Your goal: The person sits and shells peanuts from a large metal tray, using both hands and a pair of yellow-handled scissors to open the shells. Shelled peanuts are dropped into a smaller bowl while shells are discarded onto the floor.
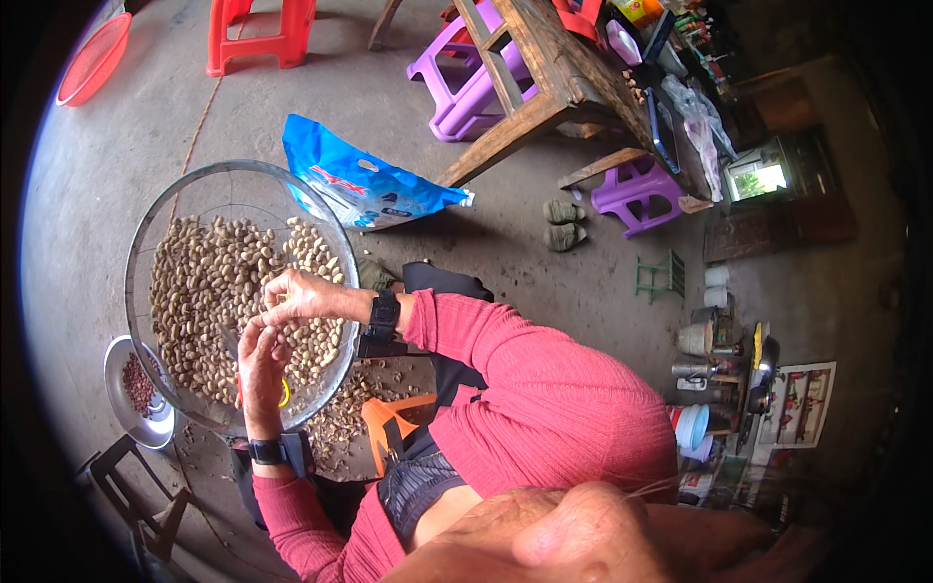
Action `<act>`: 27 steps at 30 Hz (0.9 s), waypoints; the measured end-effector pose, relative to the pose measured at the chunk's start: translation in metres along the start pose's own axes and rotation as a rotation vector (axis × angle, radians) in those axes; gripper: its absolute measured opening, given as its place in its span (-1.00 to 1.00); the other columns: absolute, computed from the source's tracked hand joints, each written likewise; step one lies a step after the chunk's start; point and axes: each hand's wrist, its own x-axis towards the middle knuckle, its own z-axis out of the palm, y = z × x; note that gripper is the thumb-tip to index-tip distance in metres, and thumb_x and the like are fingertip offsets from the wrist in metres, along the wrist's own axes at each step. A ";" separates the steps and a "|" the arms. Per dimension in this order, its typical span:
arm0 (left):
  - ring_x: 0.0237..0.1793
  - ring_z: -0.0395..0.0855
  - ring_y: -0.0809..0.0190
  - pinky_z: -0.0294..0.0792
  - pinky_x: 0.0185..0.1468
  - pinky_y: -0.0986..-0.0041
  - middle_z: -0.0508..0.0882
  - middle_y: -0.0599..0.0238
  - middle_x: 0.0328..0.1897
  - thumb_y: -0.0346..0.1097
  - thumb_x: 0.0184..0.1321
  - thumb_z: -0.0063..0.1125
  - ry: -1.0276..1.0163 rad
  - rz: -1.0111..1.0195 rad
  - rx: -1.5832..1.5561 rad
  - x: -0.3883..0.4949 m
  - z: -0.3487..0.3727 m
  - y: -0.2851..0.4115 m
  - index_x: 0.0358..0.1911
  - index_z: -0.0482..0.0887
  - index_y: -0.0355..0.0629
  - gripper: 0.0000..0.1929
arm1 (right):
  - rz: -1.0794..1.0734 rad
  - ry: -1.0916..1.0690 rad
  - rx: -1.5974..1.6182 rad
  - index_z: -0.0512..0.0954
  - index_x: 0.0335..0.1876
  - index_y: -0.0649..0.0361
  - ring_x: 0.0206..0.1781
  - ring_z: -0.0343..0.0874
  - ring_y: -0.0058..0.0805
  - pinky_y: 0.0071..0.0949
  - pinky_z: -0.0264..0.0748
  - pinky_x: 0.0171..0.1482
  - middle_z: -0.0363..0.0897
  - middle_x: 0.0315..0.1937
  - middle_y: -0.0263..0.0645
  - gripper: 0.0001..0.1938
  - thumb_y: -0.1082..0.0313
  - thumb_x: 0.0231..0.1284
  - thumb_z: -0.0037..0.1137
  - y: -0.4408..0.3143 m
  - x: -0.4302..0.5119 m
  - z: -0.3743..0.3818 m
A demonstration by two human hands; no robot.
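Observation:
Unshelled peanuts point(211, 291) cover much of a round, wire-mesh tray with a metal rim point(130, 255). Over the tray my left hand point(261, 364) is closed round a hand tool; its grey metal tip point(229, 341) and parts of a red and yellow handle point(285, 393) show beside the palm. The kind of tool is not clear. My right hand point(295, 297) comes in from the upper side, its fingertips pinched together and meeting the left fingertips. Whatever is between them is too small and hidden to tell. Both wrists wear black straps.
A metal bowl point(113, 393) with reddish shelled kernels stands lower left of the tray. Shell pieces point(339, 423) litter the floor by an orange stool point(379, 430). A blue bag point(321, 157) stands against the tray's far right; beyond it is a wooden table point(503, 138).

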 end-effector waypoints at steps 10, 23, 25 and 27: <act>-0.52 0.32 0.59 0.13 -0.52 0.76 0.50 0.49 -0.42 -0.35 0.38 0.07 0.096 0.047 -0.088 0.004 0.001 -0.002 -0.09 0.51 -0.16 -0.88 | -0.090 0.056 -0.081 0.53 -0.37 0.27 -0.45 0.60 -0.62 -0.60 0.51 -0.41 0.61 -0.52 -0.31 -0.71 0.19 0.12 0.34 -0.003 0.000 0.004; -0.58 0.23 0.57 0.05 -0.53 0.69 0.37 0.58 -0.55 -0.21 0.37 0.11 0.173 0.244 0.403 -0.007 0.007 -0.003 -0.33 0.47 -0.10 -0.81 | -0.153 -0.020 -0.045 0.52 -0.33 0.21 -0.46 0.47 -0.76 -0.71 0.39 -0.44 0.53 -0.50 -0.43 -0.82 0.30 0.22 0.27 0.008 0.005 0.012; -0.59 0.22 0.57 0.04 -0.54 0.68 0.37 0.57 -0.55 -0.24 0.36 0.09 0.121 0.255 0.291 -0.009 0.005 -0.003 -0.32 0.47 -0.11 -0.84 | -0.107 -0.044 -0.037 0.53 -0.33 0.18 -0.49 0.48 -0.78 -0.76 0.36 -0.47 0.53 -0.51 -0.44 -0.85 0.32 0.24 0.25 0.005 0.004 0.011; -0.61 0.21 0.58 0.03 -0.56 0.67 0.40 0.56 -0.55 -0.28 0.35 0.06 0.087 0.263 0.182 -0.012 0.002 -0.002 -0.30 0.48 -0.11 -0.89 | 0.048 -0.039 0.110 0.55 -0.33 0.20 -0.44 0.55 -0.73 -0.72 0.48 -0.43 0.58 -0.44 -0.39 -0.89 0.38 0.22 0.23 0.004 0.004 0.012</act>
